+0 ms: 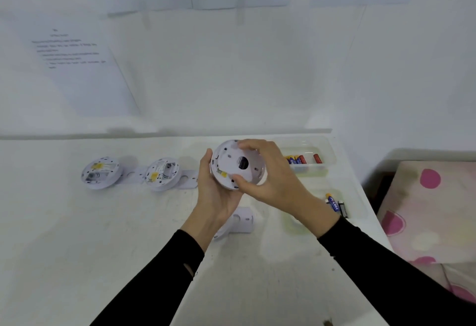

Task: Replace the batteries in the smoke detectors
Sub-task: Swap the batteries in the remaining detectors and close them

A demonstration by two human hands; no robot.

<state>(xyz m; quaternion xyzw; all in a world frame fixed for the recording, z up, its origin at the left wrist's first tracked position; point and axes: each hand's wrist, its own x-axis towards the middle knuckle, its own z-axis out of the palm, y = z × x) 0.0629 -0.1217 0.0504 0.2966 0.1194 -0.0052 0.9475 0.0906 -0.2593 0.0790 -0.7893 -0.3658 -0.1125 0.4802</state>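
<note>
A round white smoke detector (235,164) is held above the table, its back toward me. My left hand (215,191) cups it from below on the left. My right hand (268,173) grips its right rim, fingers over the top and thumb on the lower edge. Two more detectors lie face down on the table with their battery bays showing, one (100,173) at far left and one (161,174) beside it. Red and blue batteries (298,159) sit in a clear tray (328,150). More batteries (336,203) lie in a nearer tray.
White mounting plates lie by the two detectors (189,182), and another white plate (240,220) lies under my wrists. A white table (103,235) ends at the right near a pink-dotted cushion (432,210). Printed sheets hang on the wall (77,68).
</note>
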